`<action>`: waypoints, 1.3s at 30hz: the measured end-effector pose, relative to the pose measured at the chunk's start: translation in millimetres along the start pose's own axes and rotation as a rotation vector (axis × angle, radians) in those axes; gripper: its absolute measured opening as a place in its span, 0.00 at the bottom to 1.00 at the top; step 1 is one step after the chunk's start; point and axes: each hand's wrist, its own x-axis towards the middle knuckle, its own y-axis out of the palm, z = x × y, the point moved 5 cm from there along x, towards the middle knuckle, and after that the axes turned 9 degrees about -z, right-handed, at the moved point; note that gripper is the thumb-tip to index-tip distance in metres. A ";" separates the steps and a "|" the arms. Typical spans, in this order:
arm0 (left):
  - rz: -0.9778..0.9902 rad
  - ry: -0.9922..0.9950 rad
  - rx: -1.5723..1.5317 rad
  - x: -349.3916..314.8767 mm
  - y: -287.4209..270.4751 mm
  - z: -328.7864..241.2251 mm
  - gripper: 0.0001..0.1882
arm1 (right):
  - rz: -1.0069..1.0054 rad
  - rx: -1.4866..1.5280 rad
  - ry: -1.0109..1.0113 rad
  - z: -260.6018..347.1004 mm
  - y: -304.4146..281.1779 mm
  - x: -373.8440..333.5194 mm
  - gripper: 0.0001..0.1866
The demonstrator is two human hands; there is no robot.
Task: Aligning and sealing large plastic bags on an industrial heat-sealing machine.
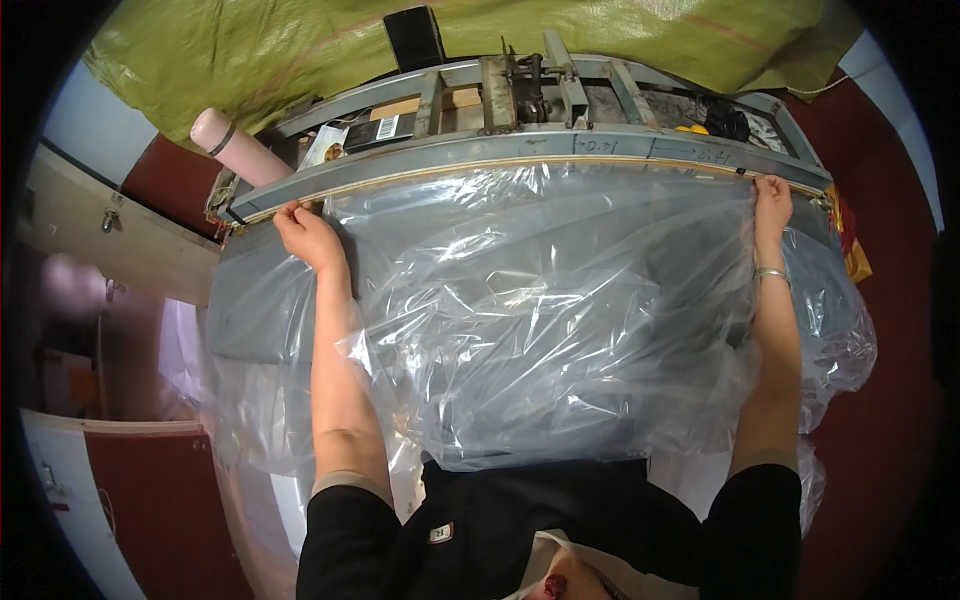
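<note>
A wide sheet of clear plastic film [520, 310] hangs in shiny wrinkles between my arms and over my front. Its far edge lies along the long metal bar [450, 158] of a machine that looks like a heat sealer. At the bar's left part, my left hand [310, 238] is closed, fingertips pinching the film's edge. Near the right end, my right hand [773, 208], with a bracelet on its wrist, pinches the other side of that edge. Between the two hands the film is drawn out along the bar.
Behind the bar, the metal frame holds a linkage [535, 90], a pink bottle [240, 150] and a dark box [380, 130]. A phone [414, 40] rests against green woven sheeting [300, 50]. More clear film [830, 320] bunches at the right. Cabinets [150, 500] stand at left.
</note>
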 end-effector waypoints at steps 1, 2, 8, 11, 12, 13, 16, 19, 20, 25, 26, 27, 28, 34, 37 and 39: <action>0.144 0.231 0.207 1.3 0.5 -8.7 0.06 | 0.032 -0.143 -0.052 8.5 2.0 -4.4 0.07; 0.289 0.457 0.427 -0.2 1.6 -15.2 0.06 | 0.026 -0.325 -0.076 16.3 0.9 -8.4 0.08; 0.784 0.533 0.397 -17.9 -16.3 -54.7 0.07 | 0.280 -0.486 -0.407 65.7 -52.1 -23.8 0.11; 1.019 0.448 0.139 -68.6 -20.0 -103.0 0.09 | 0.090 -0.617 -0.335 59.9 -155.1 -14.4 0.12; 1.103 0.353 -0.006 -88.6 -22.1 -120.6 0.10 | 0.060 -0.612 -0.327 57.6 -188.8 -10.0 0.13; 1.169 0.234 -0.138 -106.7 -24.9 -137.8 0.11 | -0.003 -0.721 -0.290 53.7 -223.8 -8.3 0.14; 1.328 -0.125 -0.356 -146.0 -31.7 -179.4 0.10 | -0.088 -1.043 -0.110 44.8 -294.3 -10.4 0.17; 1.378 -0.294 -0.494 -154.7 -37.9 -210.2 0.09 | -0.043 -1.293 -0.136 72.4 -281.5 -10.0 0.19; 1.378 -0.288 -0.494 -152.6 -40.1 -217.2 0.09 | 0.020 -1.346 -0.320 92.2 -250.0 -9.1 0.19; 1.387 -0.216 -0.484 -140.1 -54.7 -237.7 0.07 | 0.718 -0.257 -0.436 195.7 -25.3 -85.0 0.17; 1.385 -0.178 -0.458 -137.8 -58.4 -240.1 0.07 | 0.884 -0.170 -0.620 221.0 13.2 -122.4 0.17; 1.375 -0.139 -0.425 -134.8 -61.9 -242.3 0.06 | 0.972 -0.128 -0.734 240.2 46.5 -156.7 0.18; 1.374 -0.135 -0.427 -131.7 -65.7 -244.5 0.06 | 1.072 -0.027 -0.736 253.5 77.4 -189.7 0.19; 1.282 0.038 -0.285 -103.3 -87.7 -247.7 0.06 | 1.377 0.285 -0.318 267.2 151.3 -285.4 0.07; 1.078 0.380 -0.304 -91.8 -96.9 -254.0 0.08 | 1.356 0.307 0.146 248.6 151.8 -300.7 0.06; 0.861 0.700 -0.262 -95.0 -102.0 -259.7 0.10 | 1.344 0.516 0.337 247.4 154.1 -319.9 0.06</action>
